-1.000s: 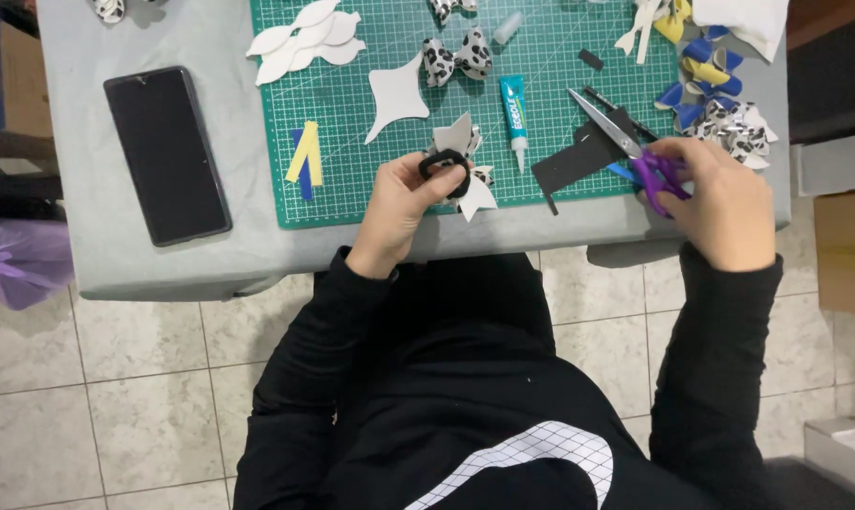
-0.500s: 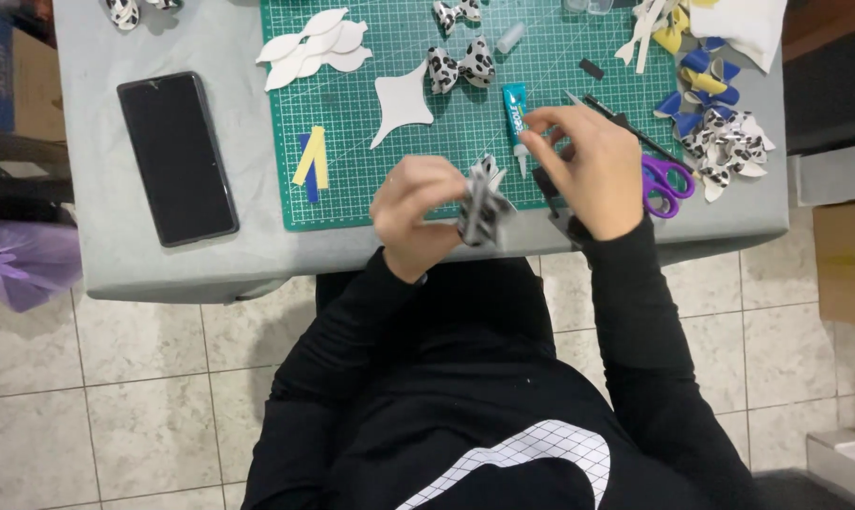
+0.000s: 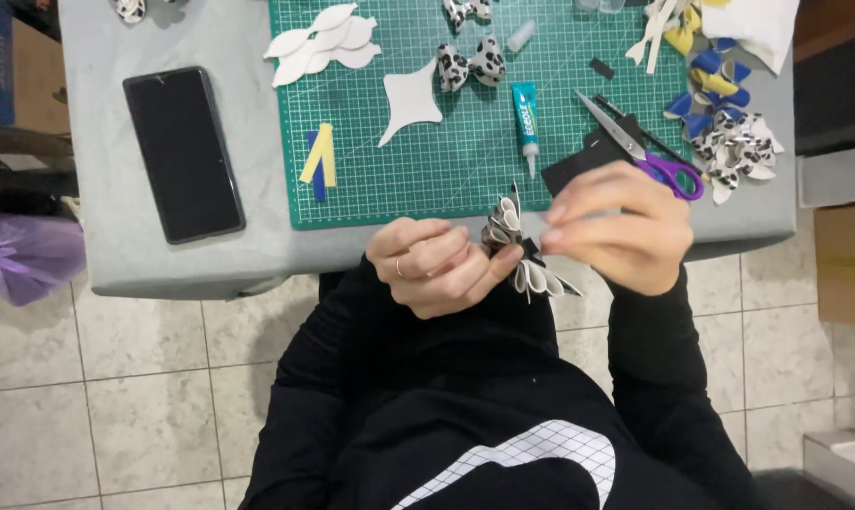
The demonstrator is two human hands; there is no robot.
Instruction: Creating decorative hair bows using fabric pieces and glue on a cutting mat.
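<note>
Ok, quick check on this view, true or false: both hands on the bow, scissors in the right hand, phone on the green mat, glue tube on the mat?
1. Both the left hand and the right hand hold the bow. True.
2. The scissors are in the right hand. False: they lie on the table, beyond that hand.
3. The phone lies on the mat. False: it lies on the grey table beside the mat.
4. The glue tube lies on the mat. True.
</note>
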